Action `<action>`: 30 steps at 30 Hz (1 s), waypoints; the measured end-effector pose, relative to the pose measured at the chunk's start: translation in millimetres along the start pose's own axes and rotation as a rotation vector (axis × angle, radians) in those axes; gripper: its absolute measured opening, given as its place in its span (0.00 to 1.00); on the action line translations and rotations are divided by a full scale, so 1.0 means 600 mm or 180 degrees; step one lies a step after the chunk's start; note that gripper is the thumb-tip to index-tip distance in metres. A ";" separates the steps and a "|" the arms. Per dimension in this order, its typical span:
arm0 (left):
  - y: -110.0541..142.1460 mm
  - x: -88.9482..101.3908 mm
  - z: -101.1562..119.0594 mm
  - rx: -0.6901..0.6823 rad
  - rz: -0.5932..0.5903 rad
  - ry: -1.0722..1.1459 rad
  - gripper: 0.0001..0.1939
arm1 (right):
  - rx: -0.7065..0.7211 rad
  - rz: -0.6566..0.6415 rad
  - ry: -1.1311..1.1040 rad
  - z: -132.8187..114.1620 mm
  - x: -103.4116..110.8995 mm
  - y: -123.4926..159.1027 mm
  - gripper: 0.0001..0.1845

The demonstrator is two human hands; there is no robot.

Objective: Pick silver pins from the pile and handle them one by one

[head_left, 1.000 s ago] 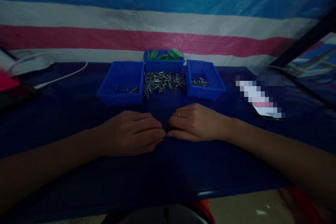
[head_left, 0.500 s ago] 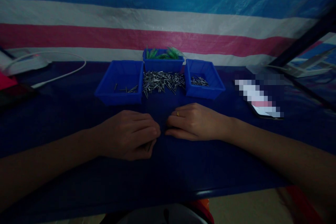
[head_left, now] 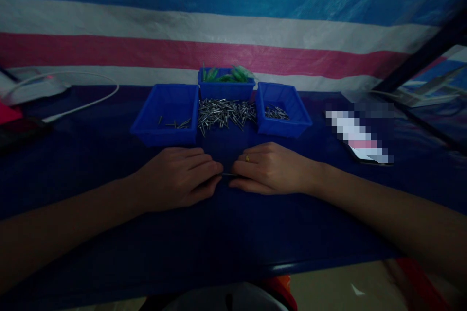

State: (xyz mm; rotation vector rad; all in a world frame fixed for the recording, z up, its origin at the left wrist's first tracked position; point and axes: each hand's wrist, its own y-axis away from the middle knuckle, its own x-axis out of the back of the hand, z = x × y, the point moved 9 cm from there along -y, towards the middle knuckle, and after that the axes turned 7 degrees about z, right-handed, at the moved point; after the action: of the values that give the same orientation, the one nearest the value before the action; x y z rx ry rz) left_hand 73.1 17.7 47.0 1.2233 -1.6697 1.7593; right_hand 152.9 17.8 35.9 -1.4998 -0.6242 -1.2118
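Both hands are resting mid-counter, left hand point(head_left: 175, 180) and right hand point(head_left: 272, 167) each pinching an end of 1 thin metal pin point(head_left: 229, 174), steadying it just before the pin pile point(head_left: 224, 112).

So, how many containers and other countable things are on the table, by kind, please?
Blue bins: 3 (left, back, right)
Loose pile of metal pins: 1
Phone: 1
White cable: 1
Total: 6

Left hand point(head_left: 175, 177), right hand point(head_left: 272, 169) pinch thin pin point(head_left: 229, 175).
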 end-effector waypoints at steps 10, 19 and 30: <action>-0.003 0.001 -0.001 0.0070 -0.0015 -0.0115 0.09 | -0.0005 0.0134 0.0230 0.003 0.004 0.004 0.20; -0.001 -0.014 -0.017 0.0339 -0.0289 -0.0234 0.13 | -0.0186 0.0084 0.0241 0.011 0.006 0.002 0.20; -0.001 -0.015 -0.019 0.0357 -0.0309 -0.0186 0.11 | -0.0342 -0.0302 0.0051 0.021 -0.010 0.005 0.19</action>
State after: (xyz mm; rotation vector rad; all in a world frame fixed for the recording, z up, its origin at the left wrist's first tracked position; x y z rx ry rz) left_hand 74.7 31.2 41.2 1.3935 -1.5335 1.7947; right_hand 158.0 30.0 30.2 -1.5628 -0.6342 -1.3472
